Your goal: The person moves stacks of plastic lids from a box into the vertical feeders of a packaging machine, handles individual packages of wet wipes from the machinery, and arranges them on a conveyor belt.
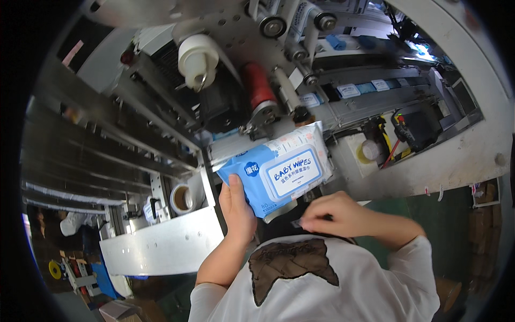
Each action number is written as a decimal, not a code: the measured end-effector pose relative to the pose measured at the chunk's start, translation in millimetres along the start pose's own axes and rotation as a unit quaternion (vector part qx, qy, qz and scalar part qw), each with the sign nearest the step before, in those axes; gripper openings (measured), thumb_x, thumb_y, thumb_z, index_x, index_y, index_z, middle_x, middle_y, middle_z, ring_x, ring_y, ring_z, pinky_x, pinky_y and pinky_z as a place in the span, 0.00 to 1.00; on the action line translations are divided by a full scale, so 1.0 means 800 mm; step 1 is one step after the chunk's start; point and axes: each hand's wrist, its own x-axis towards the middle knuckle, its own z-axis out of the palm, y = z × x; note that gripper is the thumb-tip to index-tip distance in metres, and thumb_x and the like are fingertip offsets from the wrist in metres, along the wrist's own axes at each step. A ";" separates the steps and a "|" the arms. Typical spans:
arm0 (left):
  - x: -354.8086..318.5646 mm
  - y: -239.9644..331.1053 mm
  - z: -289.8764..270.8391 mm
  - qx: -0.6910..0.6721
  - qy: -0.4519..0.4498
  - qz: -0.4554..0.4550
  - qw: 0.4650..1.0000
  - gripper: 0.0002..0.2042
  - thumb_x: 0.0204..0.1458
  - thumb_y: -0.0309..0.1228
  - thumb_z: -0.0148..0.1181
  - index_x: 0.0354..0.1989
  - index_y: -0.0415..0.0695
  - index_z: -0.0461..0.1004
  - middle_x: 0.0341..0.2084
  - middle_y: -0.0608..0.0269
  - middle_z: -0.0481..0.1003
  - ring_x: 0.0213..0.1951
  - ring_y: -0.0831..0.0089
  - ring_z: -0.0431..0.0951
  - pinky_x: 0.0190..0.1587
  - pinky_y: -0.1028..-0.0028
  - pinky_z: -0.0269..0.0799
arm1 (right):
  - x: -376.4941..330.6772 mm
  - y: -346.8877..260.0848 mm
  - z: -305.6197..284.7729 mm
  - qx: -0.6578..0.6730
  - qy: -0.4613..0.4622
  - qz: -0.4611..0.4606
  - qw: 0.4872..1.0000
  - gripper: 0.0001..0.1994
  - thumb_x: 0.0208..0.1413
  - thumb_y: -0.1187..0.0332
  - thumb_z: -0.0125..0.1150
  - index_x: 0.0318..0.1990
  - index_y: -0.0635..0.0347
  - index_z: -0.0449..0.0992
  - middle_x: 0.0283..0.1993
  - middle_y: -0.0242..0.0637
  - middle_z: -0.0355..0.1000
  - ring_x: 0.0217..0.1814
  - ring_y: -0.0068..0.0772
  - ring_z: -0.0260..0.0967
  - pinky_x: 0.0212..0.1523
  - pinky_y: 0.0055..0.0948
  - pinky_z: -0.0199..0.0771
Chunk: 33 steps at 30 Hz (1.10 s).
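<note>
A blue and white soft pack of wet wipes (294, 174) with a rectangular lid is held up in front of the machine, its printed face toward me and tilted. My left hand (240, 210) grips its lower left end, thumb on the front and the other fingers hidden behind. Just below the pack's right side is my right hand (343, 214), apart from it, with thumb and fingers pinched together. Something small and see-through shows at those fingertips, too small to name.
Beyond the pack stands a metal machine with a red roller (258, 86), a white plastic knob (198, 59) and steel rollers (272, 26). A conveyor carrying flat packs (348, 90) runs to the right. A tape roll (183, 198) sits by the metal panel (166, 244) on the left.
</note>
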 end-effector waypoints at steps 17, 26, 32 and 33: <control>0.086 -0.060 0.004 0.298 -0.139 -0.011 0.944 0.02 0.56 0.21 0.54 0.36 0.36 0.71 0.44 0.50 0.74 0.46 0.66 0.75 0.52 0.70 0.68 | 0.085 0.178 -0.180 0.584 0.569 -0.106 0.569 0.25 0.55 0.72 0.60 0.60 0.54 0.60 0.56 0.32 0.66 0.58 0.31 0.64 0.59 0.38 0.63; 0.009 -0.066 -0.115 0.800 0.140 0.195 0.549 0.25 0.51 0.44 0.57 0.54 0.42 0.66 0.57 0.52 0.63 0.59 0.48 0.61 0.59 0.55 0.59 | 0.243 0.369 -0.414 0.441 0.728 -0.101 0.515 0.32 0.43 0.79 0.69 0.57 0.58 0.62 0.51 0.34 0.69 0.50 0.27 0.67 0.50 0.23 0.66; -0.021 -0.093 -0.152 0.894 0.241 0.015 0.376 0.33 0.49 0.55 0.54 0.59 0.46 0.60 0.59 0.54 0.61 0.61 0.54 0.59 0.59 0.56 0.61 | 0.376 0.427 -0.537 0.370 0.756 -0.029 0.539 0.42 0.38 0.78 0.73 0.61 0.63 0.53 0.60 0.45 0.62 0.59 0.40 0.62 0.56 0.34 0.64; -0.022 -0.085 -0.147 0.901 0.215 0.008 0.376 0.37 0.45 0.58 0.58 0.59 0.45 0.60 0.59 0.52 0.60 0.61 0.52 0.59 0.58 0.56 0.61 | 0.392 0.426 -0.543 0.361 0.751 0.001 0.553 0.42 0.37 0.77 0.74 0.61 0.63 0.54 0.59 0.46 0.62 0.59 0.41 0.62 0.56 0.35 0.64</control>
